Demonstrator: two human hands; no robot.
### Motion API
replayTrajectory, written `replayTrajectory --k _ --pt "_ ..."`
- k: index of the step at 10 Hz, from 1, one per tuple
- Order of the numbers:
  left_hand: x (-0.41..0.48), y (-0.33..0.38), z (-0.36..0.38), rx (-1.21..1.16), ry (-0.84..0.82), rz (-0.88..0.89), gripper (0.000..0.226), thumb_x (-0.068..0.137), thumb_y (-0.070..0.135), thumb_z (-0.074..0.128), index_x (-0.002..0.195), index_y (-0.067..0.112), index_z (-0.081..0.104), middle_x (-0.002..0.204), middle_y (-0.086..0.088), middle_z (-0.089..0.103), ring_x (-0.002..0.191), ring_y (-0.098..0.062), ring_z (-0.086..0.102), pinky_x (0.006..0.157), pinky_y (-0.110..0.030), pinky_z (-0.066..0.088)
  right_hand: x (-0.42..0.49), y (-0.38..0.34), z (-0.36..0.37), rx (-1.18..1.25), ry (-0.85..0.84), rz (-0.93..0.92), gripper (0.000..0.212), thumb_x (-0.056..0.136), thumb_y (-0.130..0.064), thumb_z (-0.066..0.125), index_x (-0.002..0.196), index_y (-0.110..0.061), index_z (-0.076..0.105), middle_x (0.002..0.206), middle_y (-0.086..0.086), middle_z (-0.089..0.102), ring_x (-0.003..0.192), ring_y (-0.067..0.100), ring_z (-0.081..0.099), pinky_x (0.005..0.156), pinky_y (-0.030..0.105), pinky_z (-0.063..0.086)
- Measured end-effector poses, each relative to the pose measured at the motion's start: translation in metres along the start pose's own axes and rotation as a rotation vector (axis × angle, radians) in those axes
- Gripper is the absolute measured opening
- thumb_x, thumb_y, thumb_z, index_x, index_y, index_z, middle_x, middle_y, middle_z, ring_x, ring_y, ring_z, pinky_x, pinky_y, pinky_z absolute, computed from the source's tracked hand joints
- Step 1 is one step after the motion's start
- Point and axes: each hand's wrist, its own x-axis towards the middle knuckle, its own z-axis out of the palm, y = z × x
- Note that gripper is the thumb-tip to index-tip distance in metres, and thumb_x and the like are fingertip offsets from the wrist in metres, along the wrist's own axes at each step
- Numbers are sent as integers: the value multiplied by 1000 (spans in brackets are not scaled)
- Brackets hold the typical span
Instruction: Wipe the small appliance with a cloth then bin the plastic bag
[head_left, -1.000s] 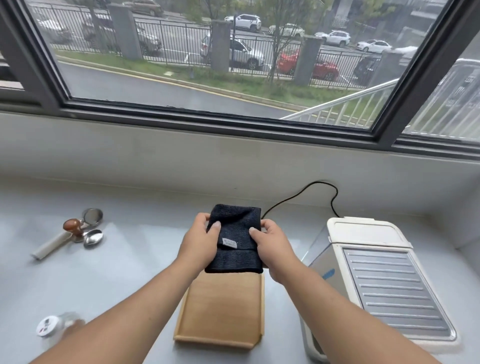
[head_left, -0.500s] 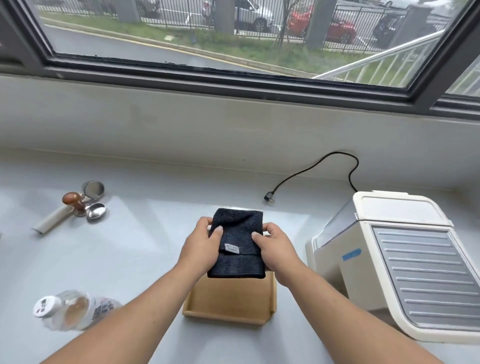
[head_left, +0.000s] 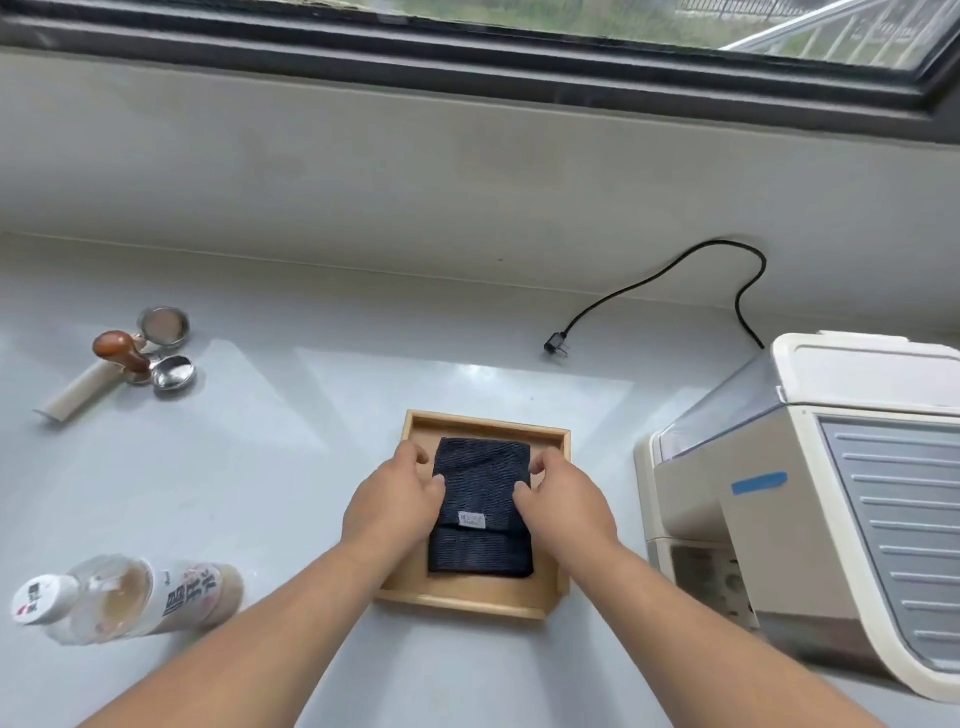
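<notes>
A folded dark cloth (head_left: 480, 506) with a small grey label lies flat in a shallow wooden tray (head_left: 485, 597) at the centre of the counter. My left hand (head_left: 389, 501) holds the cloth's left edge and my right hand (head_left: 563, 501) holds its right edge, fingers curled on the fabric. The small appliance (head_left: 810, 499), cream-coloured with a ribbed grey panel and a strip of blue tape, stands to the right of the tray. No plastic bag is in view.
A black power cord (head_left: 660, 291) with its plug loose lies behind the appliance. A plastic bottle (head_left: 130, 597) lies on its side at the front left. A coffee tamper, metal baskets and a white handle (head_left: 130, 358) sit at the far left. A window wall runs behind.
Both hands have lowered the cloth from above the tray down into it. The view has tilted downward, so the window has mostly left the frame.
</notes>
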Motion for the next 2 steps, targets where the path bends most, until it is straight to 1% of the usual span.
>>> replayTrajectory --k 1,2 --pt "0 3 -5 4 3 15 31 94 46 53 122 33 50 102 7 73 93 -25 65 72 -35 45 3 0 -4 -43 33 -32 14 95 -38 58 105 -32 50 77 -11 60 72 15 59 51 28 34" --pt "2 4 -7 -23 7 4 32 93 47 54 122 33 50 95 7 73 91 -24 66 74 -36 50 5 -2 -8 -29 47 -27 18 97 -40 57 112 -30 54 84 -11 63 80 20 63 59 32 39"
